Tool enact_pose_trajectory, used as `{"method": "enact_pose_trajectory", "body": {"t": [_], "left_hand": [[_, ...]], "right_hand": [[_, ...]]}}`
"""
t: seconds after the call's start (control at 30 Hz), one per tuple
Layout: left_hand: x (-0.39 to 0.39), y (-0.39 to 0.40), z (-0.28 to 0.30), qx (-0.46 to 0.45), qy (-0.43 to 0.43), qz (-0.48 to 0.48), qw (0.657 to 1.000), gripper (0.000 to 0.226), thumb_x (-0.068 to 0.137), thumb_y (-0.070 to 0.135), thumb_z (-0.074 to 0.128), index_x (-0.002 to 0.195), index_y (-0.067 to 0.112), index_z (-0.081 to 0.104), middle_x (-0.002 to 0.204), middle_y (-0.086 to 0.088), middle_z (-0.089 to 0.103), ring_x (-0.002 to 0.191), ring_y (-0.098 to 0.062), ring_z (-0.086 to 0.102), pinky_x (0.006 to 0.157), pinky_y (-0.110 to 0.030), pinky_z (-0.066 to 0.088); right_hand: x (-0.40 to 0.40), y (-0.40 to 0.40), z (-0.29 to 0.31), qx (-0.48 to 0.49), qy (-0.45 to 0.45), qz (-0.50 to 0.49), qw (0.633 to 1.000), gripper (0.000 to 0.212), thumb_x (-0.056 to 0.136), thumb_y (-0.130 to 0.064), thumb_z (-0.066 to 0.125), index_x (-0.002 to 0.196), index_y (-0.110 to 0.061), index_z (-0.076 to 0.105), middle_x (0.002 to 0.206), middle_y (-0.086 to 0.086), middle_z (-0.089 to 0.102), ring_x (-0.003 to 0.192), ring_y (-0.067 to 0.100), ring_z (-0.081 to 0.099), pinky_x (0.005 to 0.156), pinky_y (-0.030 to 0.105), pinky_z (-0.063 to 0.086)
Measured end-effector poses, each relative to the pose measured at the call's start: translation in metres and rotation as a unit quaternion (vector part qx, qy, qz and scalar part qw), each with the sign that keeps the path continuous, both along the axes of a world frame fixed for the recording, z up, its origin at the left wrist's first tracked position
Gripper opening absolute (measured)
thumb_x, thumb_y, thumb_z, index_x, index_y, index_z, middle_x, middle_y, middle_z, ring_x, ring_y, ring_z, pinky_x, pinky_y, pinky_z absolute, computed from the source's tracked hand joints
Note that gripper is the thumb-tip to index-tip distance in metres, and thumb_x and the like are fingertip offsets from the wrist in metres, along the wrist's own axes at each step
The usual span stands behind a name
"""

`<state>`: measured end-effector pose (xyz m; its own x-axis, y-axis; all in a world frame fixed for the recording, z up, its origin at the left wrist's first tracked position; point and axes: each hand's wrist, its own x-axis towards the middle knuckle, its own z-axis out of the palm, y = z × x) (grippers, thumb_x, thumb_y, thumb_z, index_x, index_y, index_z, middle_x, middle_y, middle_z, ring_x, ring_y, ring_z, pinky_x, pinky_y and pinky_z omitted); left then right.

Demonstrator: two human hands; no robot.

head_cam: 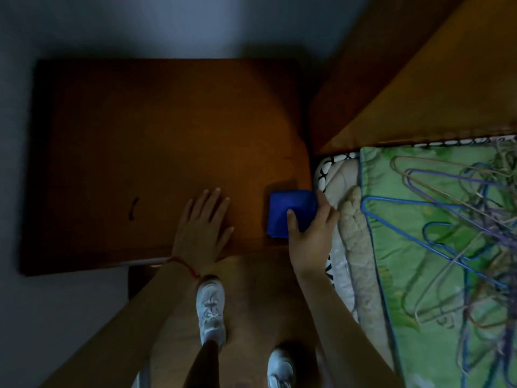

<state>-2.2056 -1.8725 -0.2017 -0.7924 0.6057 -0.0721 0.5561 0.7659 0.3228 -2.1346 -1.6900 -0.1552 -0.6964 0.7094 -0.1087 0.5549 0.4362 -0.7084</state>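
Note:
A folded blue cloth [282, 208] lies near the right front corner of a brown wooden table [140, 141]. My right hand [310, 233] grips the cloth's near right corner, thumb on top and fingers along its right edge. Flat on the tabletop to the left of the cloth, my left hand [202, 228] rests with straight, spread fingers and holds nothing. A red string circles the left wrist.
To the right stands a bed with a green patterned blanket [414, 247] and a tangle of wire hangers [461, 219] on it. A wooden headboard [405, 79] rises behind. My two feet in white shoes [211, 309] stand on the floor below the table edge.

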Motion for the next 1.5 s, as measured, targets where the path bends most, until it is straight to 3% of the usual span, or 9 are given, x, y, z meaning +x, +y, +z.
{"method": "enact_pose_trajectory", "body": {"t": [0.1,0.2,0.43,0.6,0.7,0.9,1.1,1.4,1.5], "left_hand": [[0.002,-0.003,-0.011,0.005,0.024,-0.007,1.0,0.055,0.09,0.041,0.038,0.136,0.011,0.037,0.14,-0.021,0.045,0.13,-0.034,0.031,0.106,-0.049,0.019],[0.004,-0.003,-0.015,0.013,0.043,-0.002,0.999,0.054,0.096,0.044,0.031,0.137,0.011,0.037,0.142,-0.02,0.042,0.132,-0.034,0.03,0.107,-0.05,0.019],[0.007,-0.001,-0.018,0.011,0.062,0.001,0.998,0.054,0.093,0.038,0.037,0.138,0.009,0.036,0.144,-0.021,0.04,0.133,-0.034,0.029,0.11,-0.048,0.013],[0.008,-0.001,-0.019,0.002,0.065,0.006,0.998,0.054,0.097,0.042,0.03,0.14,0.008,0.034,0.145,-0.021,0.038,0.135,-0.034,0.026,0.111,-0.046,0.009],[0.009,-0.001,-0.02,-0.006,0.069,0.003,0.998,0.055,0.098,0.042,0.028,0.141,0.009,0.034,0.146,-0.02,0.036,0.136,-0.034,0.026,0.112,-0.047,0.011],[0.009,-0.001,-0.02,-0.012,0.064,0.001,0.998,0.055,0.095,0.039,0.034,0.14,0.007,0.037,0.146,-0.02,0.036,0.135,-0.035,0.027,0.111,-0.048,0.012],[0.009,-0.001,-0.018,-0.022,0.051,0.002,0.998,0.058,0.101,0.045,0.016,0.139,0.007,0.036,0.145,-0.021,0.037,0.135,-0.034,0.026,0.112,-0.048,0.01],[-0.015,0.0,-0.011,0.003,0.019,-0.025,0.999,0.059,0.1,0.05,0.015,0.138,0.01,0.034,0.143,-0.022,0.039,0.134,-0.033,0.027,0.11,-0.05,0.012],[-0.036,0.004,-0.01,0.004,0.02,-0.032,0.999,0.059,0.1,0.05,0.017,0.137,0.01,0.036,0.143,-0.023,0.039,0.134,-0.033,0.027,0.11,-0.051,0.011]], "right_hand": [[0.004,0.006,-0.01,0.193,-0.039,0.117,0.973,0.05,0.09,-0.04,0.046,0.136,-0.025,0.035,0.141,0.016,0.034,0.126,0.031,0.034,0.099,0.048,0.038],[-0.004,0.01,-0.027,0.218,-0.078,0.208,0.95,0.048,0.091,-0.047,0.035,0.135,-0.027,0.035,0.141,0.014,0.039,0.127,0.032,0.03,0.102,0.052,0.037],[0.048,-0.017,-0.041,0.25,-0.119,0.135,0.951,0.063,0.09,-0.059,0.025,0.134,-0.016,0.041,0.13,0.021,0.048,0.121,0.036,0.039,0.096,0.051,0.041],[0.001,-0.003,-0.039,0.263,-0.142,0.109,0.948,0.056,0.09,-0.049,0.032,0.132,-0.012,0.044,0.126,0.022,0.053,0.112,0.041,0.05,0.09,0.05,0.045],[-0.017,-0.001,-0.042,0.269,-0.141,0.077,0.95,0.055,0.091,-0.048,0.034,0.132,-0.012,0.044,0.129,0.021,0.052,0.115,0.041,0.049,0.091,0.05,0.043],[0.031,-0.031,-0.041,0.269,-0.166,0.053,0.947,0.055,0.091,-0.045,0.033,0.133,-0.01,0.043,0.129,0.02,0.052,0.116,0.04,0.049,0.091,0.051,0.045],[-0.05,0.004,-0.044,0.273,-0.139,0.067,0.95,0.055,0.092,-0.045,0.034,0.133,-0.009,0.043,0.129,0.022,0.051,0.115,0.041,0.049,0.094,0.05,0.043],[-0.032,-0.01,-0.037,0.227,-0.151,0.053,0.961,0.058,0.093,-0.047,0.037,0.143,-0.022,0.022,0.15,0.019,0.023,0.135,0.038,0.023,0.107,0.053,0.024],[-0.041,-0.027,-0.039,0.223,-0.162,-0.008,0.961,0.057,0.091,-0.045,0.038,0.14,-0.018,0.029,0.145,0.021,0.031,0.128,0.04,0.032,0.1,0.055,0.035]]}}
